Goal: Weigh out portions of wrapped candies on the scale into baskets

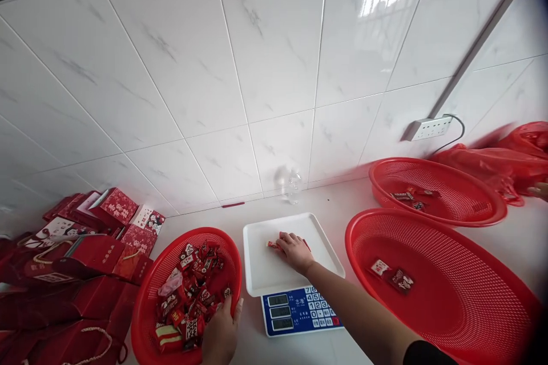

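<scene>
My right hand (295, 254) is over the white tray (261, 276) of a digital scale, its fingers curled round red-wrapped candies (274, 245). Part of the candies shows past the fingertips; the rest is hidden under the palm. Below the tray is the scale's blue keypad panel (299, 311), with several small displays. My left hand (220, 333) grips the right rim of a red plastic basket (143, 291), the thumb outside. Inside that basket lie many small wrapped candies (199, 296), mostly red, with a pink one and a yellowish one among them.
Two red mesh baskets (466, 279) stand at the right, each with a few packets. Red gift boxes and bags (103, 256) crowd the left. Behind are a clear glass object (294, 185), a tiled wall and a power strip (428, 128). Red plastic bags (483, 162) and another person's hand (538, 189) are far right.
</scene>
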The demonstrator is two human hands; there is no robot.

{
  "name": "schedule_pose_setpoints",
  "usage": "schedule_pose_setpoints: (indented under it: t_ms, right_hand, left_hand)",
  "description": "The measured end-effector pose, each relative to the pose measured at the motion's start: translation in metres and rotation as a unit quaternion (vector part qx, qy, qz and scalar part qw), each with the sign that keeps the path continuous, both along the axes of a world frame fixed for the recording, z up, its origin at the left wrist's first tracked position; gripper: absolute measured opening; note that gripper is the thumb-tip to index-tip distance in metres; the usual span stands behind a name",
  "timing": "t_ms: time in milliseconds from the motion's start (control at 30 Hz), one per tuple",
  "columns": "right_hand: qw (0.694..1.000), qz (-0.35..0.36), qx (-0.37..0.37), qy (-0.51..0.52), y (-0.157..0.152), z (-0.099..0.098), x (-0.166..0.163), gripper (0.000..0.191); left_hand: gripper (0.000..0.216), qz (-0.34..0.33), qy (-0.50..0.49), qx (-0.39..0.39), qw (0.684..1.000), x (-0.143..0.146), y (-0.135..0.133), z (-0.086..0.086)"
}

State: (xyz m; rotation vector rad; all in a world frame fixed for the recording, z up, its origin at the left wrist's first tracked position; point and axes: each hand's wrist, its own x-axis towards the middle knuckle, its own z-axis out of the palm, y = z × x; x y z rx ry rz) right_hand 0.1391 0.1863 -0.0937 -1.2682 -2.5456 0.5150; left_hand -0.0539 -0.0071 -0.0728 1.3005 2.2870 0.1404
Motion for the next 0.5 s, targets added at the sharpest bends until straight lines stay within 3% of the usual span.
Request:
schedule_pose_setpoints:
  t_ms: [267, 500]
  right_hand:
    - [0.985, -0.12, -0.036, 0.115, 0.011, 0.007, 0.001, 0.037]
    - [0.93, -0.268, -0.016, 0.252, 0.02, 0.031, 0.039, 0.058]
  left_hand:
    - [0.055, 0.004, -0.005, -0.065, 0.998, -0.004, 0.006, 0.002]
    - [0.055, -0.001, -0.011, -0.043, 0.999, -0.017, 0.016, -0.018]
